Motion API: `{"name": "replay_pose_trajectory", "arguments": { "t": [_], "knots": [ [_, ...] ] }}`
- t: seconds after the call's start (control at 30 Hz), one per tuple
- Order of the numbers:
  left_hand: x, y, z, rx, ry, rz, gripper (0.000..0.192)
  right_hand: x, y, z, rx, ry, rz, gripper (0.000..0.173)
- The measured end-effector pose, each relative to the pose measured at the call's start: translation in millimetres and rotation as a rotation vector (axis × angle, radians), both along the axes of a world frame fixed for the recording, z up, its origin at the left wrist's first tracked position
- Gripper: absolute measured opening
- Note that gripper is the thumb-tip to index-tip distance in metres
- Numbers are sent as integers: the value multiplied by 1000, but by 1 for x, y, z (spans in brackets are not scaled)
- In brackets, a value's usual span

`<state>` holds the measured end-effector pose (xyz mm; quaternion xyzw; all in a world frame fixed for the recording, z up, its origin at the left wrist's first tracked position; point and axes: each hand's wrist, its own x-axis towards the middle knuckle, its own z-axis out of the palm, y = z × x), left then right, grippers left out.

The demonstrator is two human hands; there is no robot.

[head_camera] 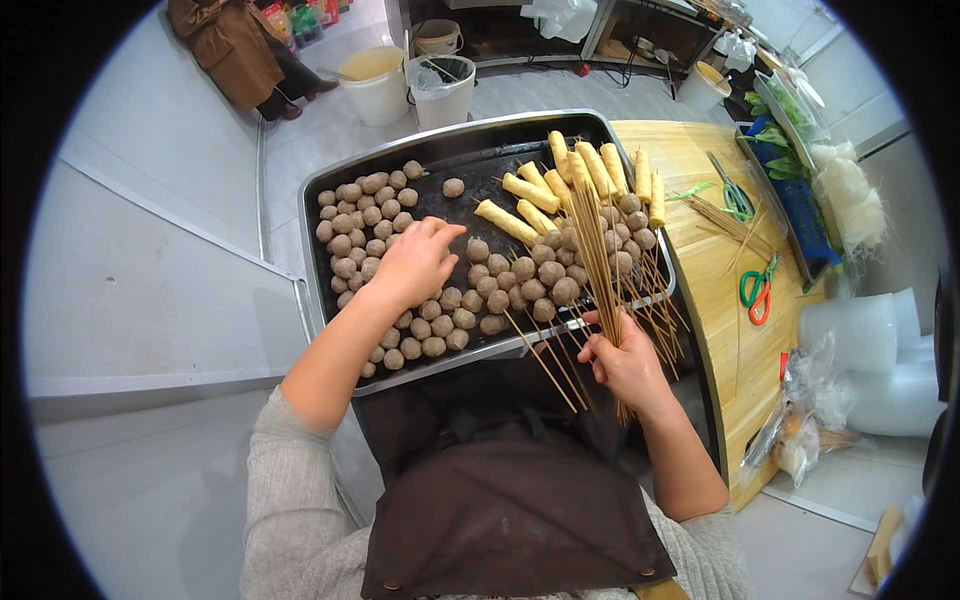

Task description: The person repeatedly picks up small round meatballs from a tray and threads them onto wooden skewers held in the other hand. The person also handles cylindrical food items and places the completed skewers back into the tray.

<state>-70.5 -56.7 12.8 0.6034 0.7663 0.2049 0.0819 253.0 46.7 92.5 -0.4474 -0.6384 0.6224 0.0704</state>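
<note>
My right hand [626,360] grips a thick bundle of thin bamboo skewers [596,255], held upright over the near edge of a black metal tray [480,161]. My left hand [416,262] is above the loose brown meatballs [356,217] at the tray's left, thumb and fingers apart; its palm side is hidden. Between the hands lie skewered meatballs [532,289], their bare stick ends [551,367] jutting past the near rim. Yellow rolls on skewers [506,221] fill the back right of the tray. One meatball [453,187] sits apart from the others near the back.
A wooden table [697,292] on the right carries red-and-green-handled scissors [757,292], a second pair of scissors [735,191], loose skewers [731,225] and plastic bags [806,405]. Buckets [375,86] stand on the floor beyond the tray. A person in a brown coat [225,52] is at upper left.
</note>
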Motion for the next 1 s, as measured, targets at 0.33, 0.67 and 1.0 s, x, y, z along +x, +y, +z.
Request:
{"name": "replay_pose_trajectory", "arguments": {
  "t": [0.33,0.67,1.0],
  "knots": [
    [22,19,-29,-118,312,-63,45,9,-1,26,461,178,-162,20],
    [7,27,-25,-222,233,-71,40,3,-44,42,-362,339,-49,24],
    [9,26,-38,-171,375,21,47,12,-56,32,-517,210,11,27]
  ]
}}
